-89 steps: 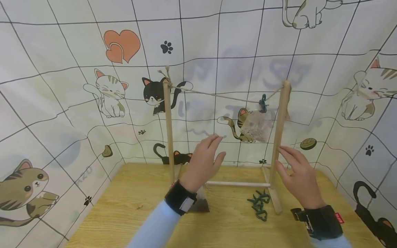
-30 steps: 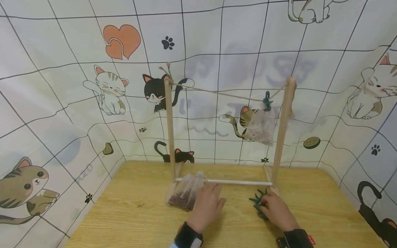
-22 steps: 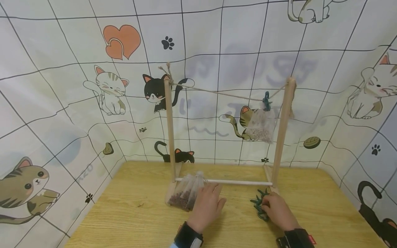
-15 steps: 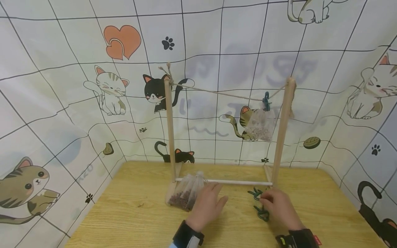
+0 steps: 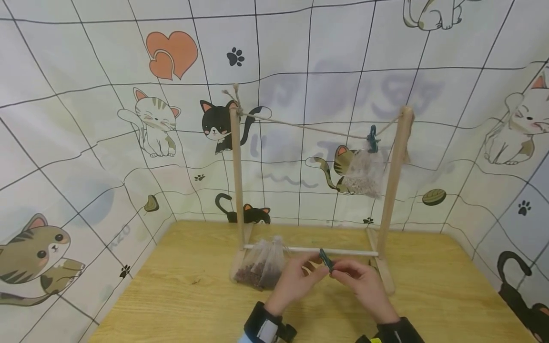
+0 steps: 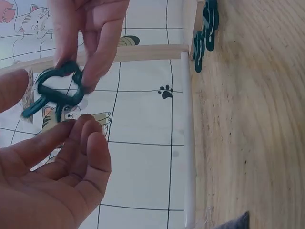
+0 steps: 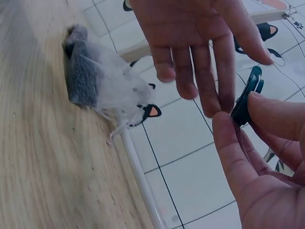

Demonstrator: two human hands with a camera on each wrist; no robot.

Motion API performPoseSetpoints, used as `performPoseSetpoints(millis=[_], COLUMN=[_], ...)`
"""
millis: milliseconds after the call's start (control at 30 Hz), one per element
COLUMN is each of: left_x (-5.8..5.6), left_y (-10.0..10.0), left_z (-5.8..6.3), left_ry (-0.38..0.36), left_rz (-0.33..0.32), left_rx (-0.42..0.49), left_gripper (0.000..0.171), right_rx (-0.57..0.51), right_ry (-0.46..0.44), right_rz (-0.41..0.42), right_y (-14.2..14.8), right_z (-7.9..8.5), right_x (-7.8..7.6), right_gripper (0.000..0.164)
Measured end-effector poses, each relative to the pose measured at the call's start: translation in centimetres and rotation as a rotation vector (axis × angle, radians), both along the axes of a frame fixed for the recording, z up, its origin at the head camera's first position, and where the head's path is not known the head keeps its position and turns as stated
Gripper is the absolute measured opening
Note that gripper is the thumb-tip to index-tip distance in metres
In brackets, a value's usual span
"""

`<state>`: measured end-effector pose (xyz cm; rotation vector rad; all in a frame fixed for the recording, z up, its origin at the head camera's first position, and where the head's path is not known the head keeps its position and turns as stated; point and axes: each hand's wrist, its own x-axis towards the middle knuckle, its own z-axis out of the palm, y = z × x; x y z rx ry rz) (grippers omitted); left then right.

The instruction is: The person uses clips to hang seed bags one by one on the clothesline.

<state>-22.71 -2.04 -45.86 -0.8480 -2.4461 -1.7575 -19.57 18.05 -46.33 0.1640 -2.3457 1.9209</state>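
My right hand (image 5: pixel 362 285) pinches a green plastic clip (image 5: pixel 326 261) between thumb and fingertips. In the right wrist view the clip (image 7: pixel 244 102) stands tilted up from that pinch. My left hand (image 5: pixel 296 281) is close by on the left, palm turned toward the clip. Its fingers are loosely bent and its thumb is apart, as the left wrist view shows; whether a fingertip touches the clip I cannot tell. Other green clips (image 6: pixel 209 26) lie on the table by the stand's right foot, mostly hidden behind my right hand in the head view.
A wooden stand with a right post (image 5: pixel 396 176) and left post (image 5: pixel 237 176) carries a sagging string (image 5: pixel 300 126). Another green clip (image 5: pixel 372 139) holds a sheer bag (image 5: pixel 364 174) on it. Sheer bags with dark contents (image 5: pixel 253 274) sit on the table (image 5: pixel 171 295) at left.
My right hand has picked a green clip from the pile and brought it left to the middle. My left hand has turned and moved slightly right, away from the bags on the table.
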Motion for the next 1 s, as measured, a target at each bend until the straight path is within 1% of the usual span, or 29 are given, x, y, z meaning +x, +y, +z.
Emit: performPoseSetpoints(millis=[67,133,233,300,400,467,533,633,700,767,867,1000], left_x=[-0.1,-0.1,-0.1,0.0,0.2,0.3,0.4,0.5,0.6,0.6,0.7,0.8], left_y=[0.2,0.3,0.4,0.4,0.3,0.2,0.1,0.0,0.0,0.1,0.2,0.3], left_z=[-0.1,-0.2,-0.3,-0.2,-0.1,0.1,0.2,0.4,0.4,0.4,0.4,0.5], left_ry=[0.017,0.038,0.054,0.046,0.033,0.031,0.047,0.087,0.129,0.176,0.23,0.245], left_rz=[-0.01,-0.01,0.002,0.013,0.028,0.04,0.05,0.049,0.037,0.02,-0.001,-0.017], left_rx=[0.01,0.007,0.001,0.003,0.011,0.006,-0.024,-0.103,-0.163,-0.21,-0.256,-0.289], left_gripper=[0.029,0.025,0.024,0.024,0.026,0.027,0.03,0.034,0.037,0.038,0.038,0.037], right_rx=[-0.015,-0.017,-0.036,-0.034,-0.009,0.02,0.05,0.092,0.114,0.127,0.14,0.151], right_ry=[-0.01,-0.014,-0.018,-0.022,0.004,0.041,0.078,0.147,0.188,0.235,0.272,0.291], right_rz=[0.027,0.032,0.043,0.051,0.086,0.1,0.097,0.104,0.137,0.187,0.233,0.244], right_y=[-0.3,-0.5,-0.6,-0.5,-0.2,0.1,0.6,1.2,1.6,1.9,2.1,2.2], right_z=[0.0,-0.1,-0.1,-0.1,0.0,0.2,0.4,0.8,0.9,0.9,0.7,0.5], right_x=[0.1,0.2,0.2,0.3,0.3,0.4,0.5,0.6,0.7,0.6,0.4,0.2], right_gripper=[0.018,0.018,0.019,0.018,0.018,0.02,0.025,0.035,0.04,0.044,0.045,0.041])
